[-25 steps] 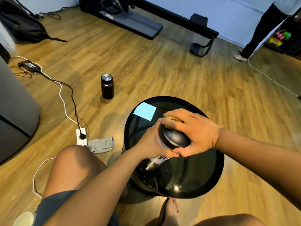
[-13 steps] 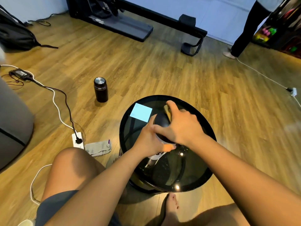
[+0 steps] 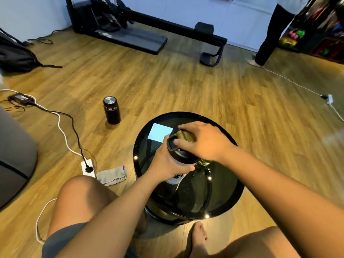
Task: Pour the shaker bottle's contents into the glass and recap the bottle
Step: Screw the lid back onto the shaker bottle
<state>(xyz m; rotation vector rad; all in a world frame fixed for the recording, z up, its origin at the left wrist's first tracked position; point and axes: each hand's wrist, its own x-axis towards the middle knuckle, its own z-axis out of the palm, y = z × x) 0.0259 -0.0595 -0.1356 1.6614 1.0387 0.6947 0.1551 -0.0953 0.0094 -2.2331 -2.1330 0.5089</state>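
Since the earlier frame, the right hand point(image 3: 202, 141) has shifted so its fingers curl over the shaker bottle's black lid point(image 3: 176, 146), gripping it from above. Left hand point(image 3: 167, 165) wraps the shaker bottle point(image 3: 176, 178), upright on the round black glass table point(image 3: 223, 203) beside a blue note point(image 3: 160, 134).

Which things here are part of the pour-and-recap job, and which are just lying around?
In the job:
shaker bottle
its lid
left hand around the bottle
right hand on the lid

Lying about:
black flask on the floor
blue note
grey cloth
power strip
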